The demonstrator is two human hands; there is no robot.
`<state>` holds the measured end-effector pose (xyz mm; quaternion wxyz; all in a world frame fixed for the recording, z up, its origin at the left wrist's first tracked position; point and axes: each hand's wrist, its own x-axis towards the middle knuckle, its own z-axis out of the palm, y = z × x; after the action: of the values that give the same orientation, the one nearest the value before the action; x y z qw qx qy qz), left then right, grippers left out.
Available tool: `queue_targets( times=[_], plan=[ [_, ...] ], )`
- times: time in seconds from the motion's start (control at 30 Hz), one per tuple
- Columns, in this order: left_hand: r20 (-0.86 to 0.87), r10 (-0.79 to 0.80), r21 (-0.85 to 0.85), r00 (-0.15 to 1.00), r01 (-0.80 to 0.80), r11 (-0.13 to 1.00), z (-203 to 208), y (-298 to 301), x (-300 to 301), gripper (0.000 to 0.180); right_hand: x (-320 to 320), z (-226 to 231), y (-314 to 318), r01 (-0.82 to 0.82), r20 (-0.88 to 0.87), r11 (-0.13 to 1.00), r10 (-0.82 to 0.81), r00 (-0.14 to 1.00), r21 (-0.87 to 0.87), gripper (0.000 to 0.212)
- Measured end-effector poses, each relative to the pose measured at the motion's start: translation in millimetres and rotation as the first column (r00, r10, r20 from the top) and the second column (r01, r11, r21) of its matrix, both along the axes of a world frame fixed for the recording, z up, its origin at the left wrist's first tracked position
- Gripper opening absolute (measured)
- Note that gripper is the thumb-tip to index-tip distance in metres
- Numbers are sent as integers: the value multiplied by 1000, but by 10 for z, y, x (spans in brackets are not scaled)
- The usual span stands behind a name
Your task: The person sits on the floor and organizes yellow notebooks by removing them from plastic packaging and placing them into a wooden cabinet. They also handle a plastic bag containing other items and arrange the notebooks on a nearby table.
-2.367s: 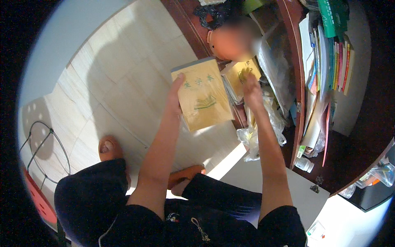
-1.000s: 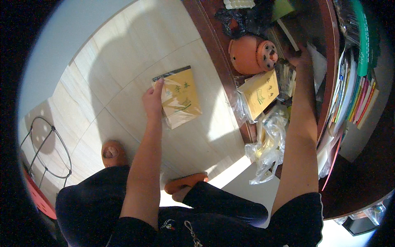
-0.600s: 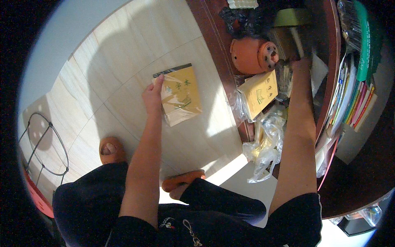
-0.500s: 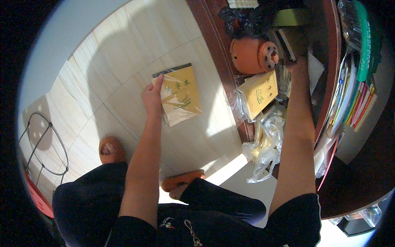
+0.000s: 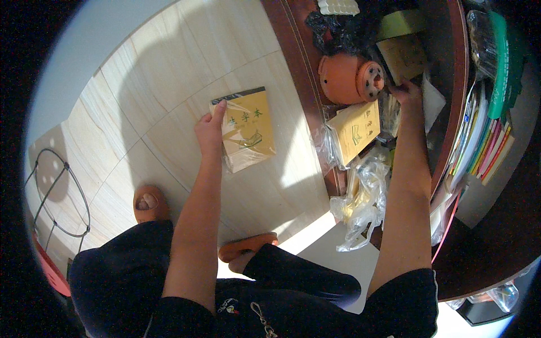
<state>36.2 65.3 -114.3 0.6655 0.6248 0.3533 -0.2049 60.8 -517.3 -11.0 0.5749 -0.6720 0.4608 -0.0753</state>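
My left hand [image 5: 209, 130] is closed on the near-left edge of a pack of yellow exercise books [image 5: 249, 127] in clear plastic, thumb on top, held above the tiled floor. My right hand [image 5: 410, 93] reaches into the dark brown cabinet. Its fingers pinch the lower edge of a brown, flat, book-like thing [image 5: 403, 58], which stands tilted; part of that grip lies in shadow. Close by are an orange plastic pot [image 5: 345, 79] on its side and another yellow exercise book pack [image 5: 356, 132] in plastic.
Crumpled clear plastic bags [image 5: 363, 194] hang over the cabinet's front edge. A black plastic bag [image 5: 335, 34] and a green box [image 5: 401, 23] lie farther back. Upright books [image 5: 479, 141] fill the right side. A wire rack [image 5: 62, 191] stands at the left on the floor.
The brown book-like thing has turned, so its broad face now shows instead of its pale edges. My right hand has shifted slightly. My left hand keeps its hold on the exercise books.
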Motion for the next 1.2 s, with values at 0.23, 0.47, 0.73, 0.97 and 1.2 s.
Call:
queue_targets(
  times=[0.23,0.47,0.73,0.97,1.2],
  plan=[
    [-17,-21,3,1000,21,1000,-24,-35,1,45,-168,-117,-354,-237,-34,951,235,971,-197,30],
    [-6,-6,-7,1000,6,1000,-123,19,-36,47,121,323,495,-467,-424,604,225,877,-646,36],
    [-40,45,-124,998,-49,991,-132,-31,-45,47,49,232,-22,-180,-157,919,132,979,-351,33],
    [3,-78,74,997,78,994,157,3,25,50,-340,1025,401,-186,-100,968,172,980,-167,24],
    [-38,-8,-68,999,5,998,-165,-5,-65,51,-600,1130,1325,-536,-431,657,335,838,-531,48]
  ],
)
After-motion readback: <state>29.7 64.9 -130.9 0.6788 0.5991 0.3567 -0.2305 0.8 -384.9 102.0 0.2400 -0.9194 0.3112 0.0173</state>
